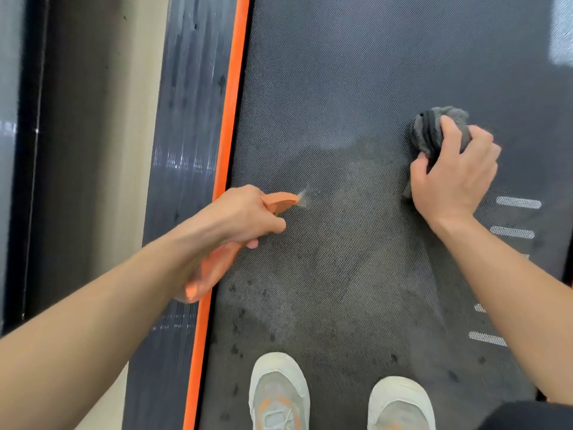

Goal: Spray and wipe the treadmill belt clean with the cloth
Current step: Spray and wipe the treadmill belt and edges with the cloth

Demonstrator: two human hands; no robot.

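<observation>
The dark textured treadmill belt (356,88) fills most of the head view, with wet patches and dark droplets across its near half. My left hand (238,215) grips an orange spray bottle (214,268), its nozzle pointing right over the belt, and a small puff of mist shows at the tip. My right hand (455,178) is closed on a bunched grey cloth (434,131) that presses on the belt at the right.
An orange stripe (231,119) and a dark ribbed side rail (186,135) border the belt on the left, with a floor strip beyond. My two pale shoes (279,395) stand on the belt at the bottom. White dashes (517,202) mark the belt's right side.
</observation>
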